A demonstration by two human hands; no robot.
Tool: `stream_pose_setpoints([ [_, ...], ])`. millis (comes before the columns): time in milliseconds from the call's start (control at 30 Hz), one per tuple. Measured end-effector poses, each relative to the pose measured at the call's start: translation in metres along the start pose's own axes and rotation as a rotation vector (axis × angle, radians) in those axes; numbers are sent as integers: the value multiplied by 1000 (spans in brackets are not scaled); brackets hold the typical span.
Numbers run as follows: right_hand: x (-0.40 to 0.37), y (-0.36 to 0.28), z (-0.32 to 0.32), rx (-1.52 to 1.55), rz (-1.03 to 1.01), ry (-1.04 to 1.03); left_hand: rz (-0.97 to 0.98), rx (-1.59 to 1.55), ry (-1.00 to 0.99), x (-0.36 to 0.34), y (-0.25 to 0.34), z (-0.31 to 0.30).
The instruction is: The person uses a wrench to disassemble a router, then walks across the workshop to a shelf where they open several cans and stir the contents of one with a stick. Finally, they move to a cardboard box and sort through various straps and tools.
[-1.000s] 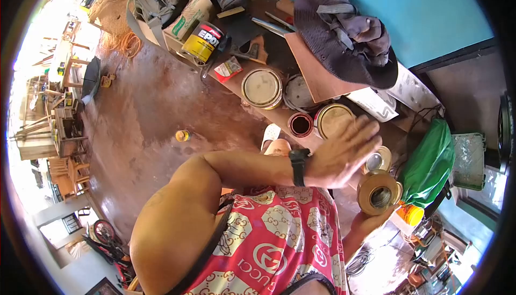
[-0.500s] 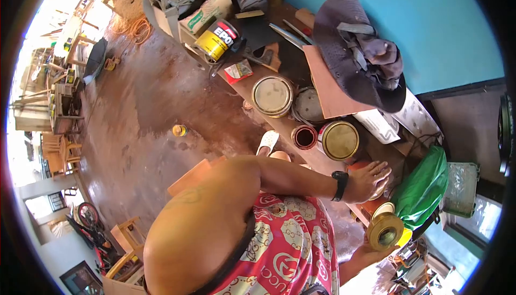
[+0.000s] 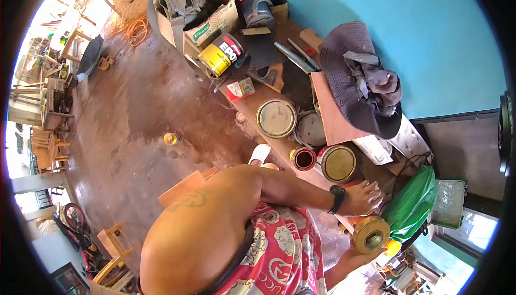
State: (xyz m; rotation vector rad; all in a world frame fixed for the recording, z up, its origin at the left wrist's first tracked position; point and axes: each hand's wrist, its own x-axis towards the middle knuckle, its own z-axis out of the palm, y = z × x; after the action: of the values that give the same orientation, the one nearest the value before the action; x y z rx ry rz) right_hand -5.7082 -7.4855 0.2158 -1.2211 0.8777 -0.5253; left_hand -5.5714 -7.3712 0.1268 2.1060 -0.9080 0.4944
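My left hand [image 3: 363, 198], with a black watch on the wrist, lies palm down with its fingers a little apart over a reddish surface beside the cans; what is under the palm is hidden. Just below it, my right hand [image 3: 352, 258] holds a gold-coloured tin [image 3: 371, 235] with a round opening facing up; most of its fingers are hidden. Above the left hand stand a closed tin with a gold lid [image 3: 338, 164] and a small open can of dark red contents [image 3: 304, 159].
Along the bench lie a green bag [image 3: 413, 203], a dark hat [image 3: 360, 85], a pale-lidded tin [image 3: 276, 118], a yellow epoxy can [image 3: 221, 55] and a red-and-white packet [image 3: 240, 88]. A small yellow can [image 3: 170, 138] stands on the floor.
The view has shifted, so the bench items appear lower. My left hand has drawn in slightly toward the gold-coloured tin, which is still in my right hand.
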Motion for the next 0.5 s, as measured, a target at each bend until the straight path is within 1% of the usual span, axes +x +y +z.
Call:
stream_pose_setpoints([
  [33, -4, 0, 3, -15, -10, 17, 32, -28, -3, -2, 0, 2],
  [67, -5, 0, 5, -28, -20, 33, 46, 37, -49, -4, 2, 3],
  [100, -6, 1, 5, -22, -28, 33, 54, 38, -44, -5, 1, 2],
  [167, -8, 5, -2, -40, -28, 47, -14, -109, -96, -4, 0, 0],
  [200, -11, 5, -1, -33, -34, 53, -58, -177, -202, -4, -3, 4],
  [233, -15, 5, -1, -24, -30, 61, -47, -180, -205, -3, -7, 7],
  [300, -25, 5, 2, -6, -21, 76, -110, -322, -295, 1, -12, 10],
  [333, -29, 5, 3, 1, -16, 83, -101, -325, -299, 2, -12, 8],
  [400, -35, 6, 0, 7, -11, 100, 27, -194, -217, 2, -7, 2],
  [433, -36, 8, -3, -13, -2, 85, 32, -202, -221, 2, -6, -2],
  [500, -39, 12, -6, -32, 5, 74, 106, -124, -140, 3, -9, -10],
])
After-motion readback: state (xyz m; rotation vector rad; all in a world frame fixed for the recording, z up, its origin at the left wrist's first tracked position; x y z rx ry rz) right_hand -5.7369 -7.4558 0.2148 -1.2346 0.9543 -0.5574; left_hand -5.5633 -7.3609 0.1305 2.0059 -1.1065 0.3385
